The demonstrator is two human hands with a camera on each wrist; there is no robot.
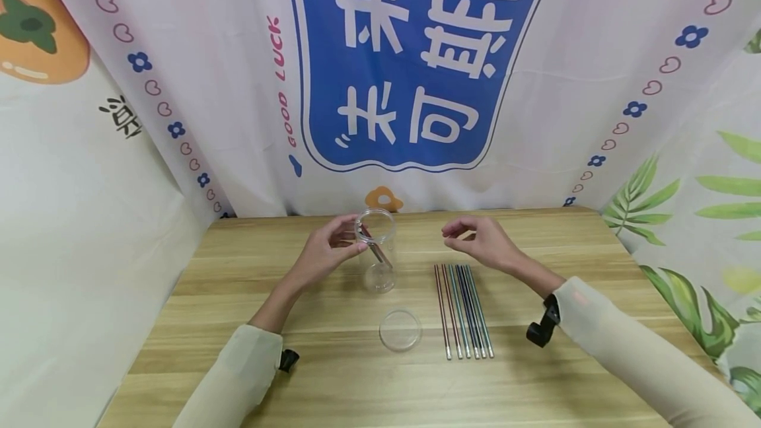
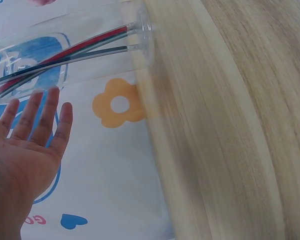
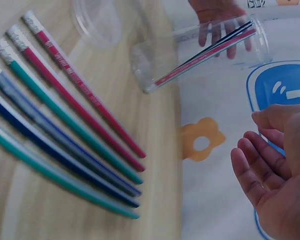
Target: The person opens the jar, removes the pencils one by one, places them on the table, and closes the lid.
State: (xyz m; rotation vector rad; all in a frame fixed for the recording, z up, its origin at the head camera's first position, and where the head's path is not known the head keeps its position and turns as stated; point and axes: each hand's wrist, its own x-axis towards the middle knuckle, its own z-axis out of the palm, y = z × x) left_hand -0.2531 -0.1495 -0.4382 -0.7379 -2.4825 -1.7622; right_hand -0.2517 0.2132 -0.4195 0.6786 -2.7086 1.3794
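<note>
A clear cylindrical jar (image 1: 386, 266) stands upright on the table, its open mouth facing up. Three pencils (image 2: 85, 56), red, dark and greenish, lean inside it. My left hand (image 1: 326, 246) holds the jar near its rim, thumb on the near side and fingers along the far side. To the right, my right hand (image 1: 481, 242) hovers above the far ends of a row of pencils (image 1: 464, 312), fingers loosely bent and nothing between them. Red, green and blue pencils make up that row, their metal-banded ends towards me.
A round clear lid (image 1: 400, 331) lies flat between the jar and the pencil row. Just behind the wooden table (image 1: 333, 375) hangs a printed white cloth (image 1: 255, 177). Black wrist cameras (image 1: 542, 325) sit at both sleeves.
</note>
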